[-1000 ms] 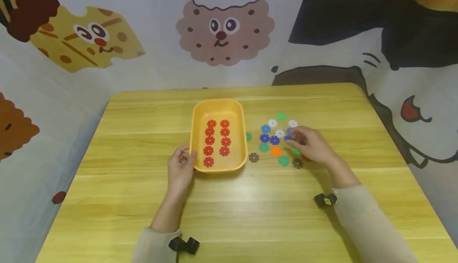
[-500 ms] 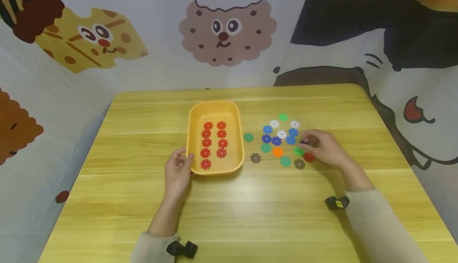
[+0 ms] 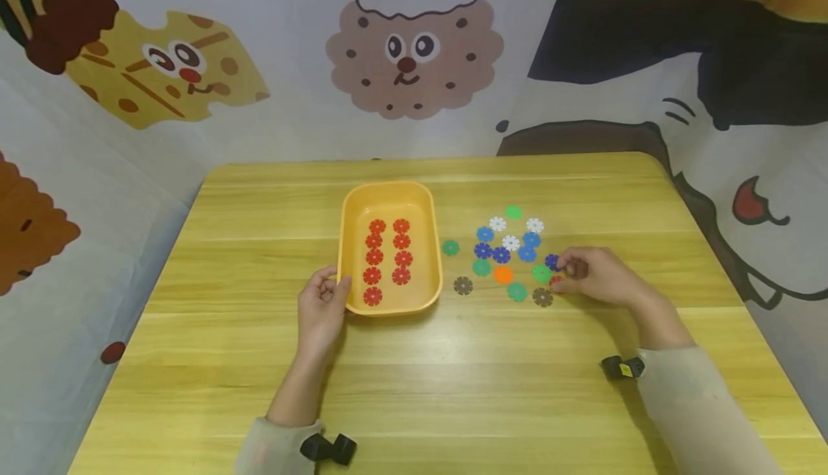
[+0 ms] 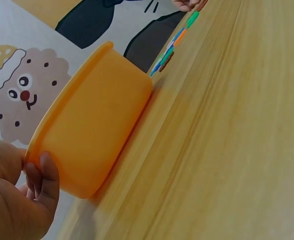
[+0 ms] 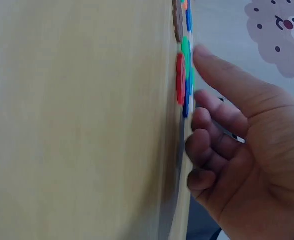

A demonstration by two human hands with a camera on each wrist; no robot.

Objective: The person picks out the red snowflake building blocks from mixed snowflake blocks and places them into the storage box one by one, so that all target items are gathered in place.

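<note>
A yellow plastic tray (image 3: 391,302) stands left of the table's middle. Several red notched plastic discs (image 3: 373,256) lie inside it in two columns. My left hand (image 3: 321,313) grips the tray's near left rim, with the thumb over it; the left wrist view shows the fingers against the outer wall (image 4: 97,120). My right hand (image 3: 601,277) hovers at the right end of the loose discs, thumb and fingers apart, nothing held. Its fingertips overlap a red disc (image 3: 556,284) in the head view. Beside that lie a dark blue disc (image 3: 553,262) and a light green disc (image 3: 542,273).
Loose discs spread right of the tray: white (image 3: 510,243), blue (image 3: 527,253), orange (image 3: 503,274), green (image 3: 451,248) and brown (image 3: 463,286). The wooden table (image 3: 414,389) meets a cartoon-print cloth (image 3: 272,130) behind it.
My right hand has moved right and toward me, from the blue discs past the dark blue one to the red one. My left hand keeps its grip on the tray, which shifted slightly left.
</note>
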